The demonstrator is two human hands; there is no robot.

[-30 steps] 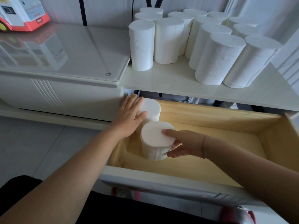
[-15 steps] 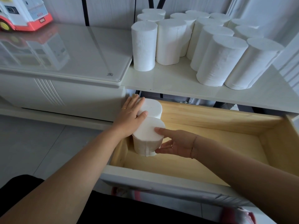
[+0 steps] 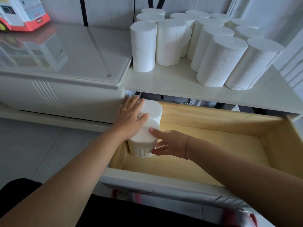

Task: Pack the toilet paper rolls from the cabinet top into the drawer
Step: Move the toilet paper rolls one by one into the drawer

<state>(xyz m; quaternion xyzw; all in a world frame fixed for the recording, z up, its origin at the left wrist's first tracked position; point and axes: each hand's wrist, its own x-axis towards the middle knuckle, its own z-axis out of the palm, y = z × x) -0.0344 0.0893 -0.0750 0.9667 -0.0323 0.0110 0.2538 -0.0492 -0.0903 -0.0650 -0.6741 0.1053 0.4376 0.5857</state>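
Observation:
Two white toilet paper rolls stand upright in the back left corner of the open wooden drawer (image 3: 213, 119). My left hand (image 3: 131, 117) lies flat with straight fingers over the back roll (image 3: 154, 107) and the edge of the front roll (image 3: 141, 145). My right hand (image 3: 172, 145) holds the front roll, thumb on its top and fingers against its right side. The two rolls touch each other and the drawer's left wall. Several more rolls (image 3: 221, 61) stand upright, packed together, on the white cabinet top (image 3: 172, 82) above the drawer.
A lower white cabinet with a glossy top (image 3: 73, 51) adjoins on the left, with a red and white toy vehicle (image 3: 21, 15) at its back left. Grey floor tiles (image 3: 32, 145) lie below. The drawer's bare wooden bottom (image 3: 213, 148) stretches to the right.
My right hand has slid the front roll left and back until it stands against the back roll and the drawer's left wall. My left hand has stayed on the rolls.

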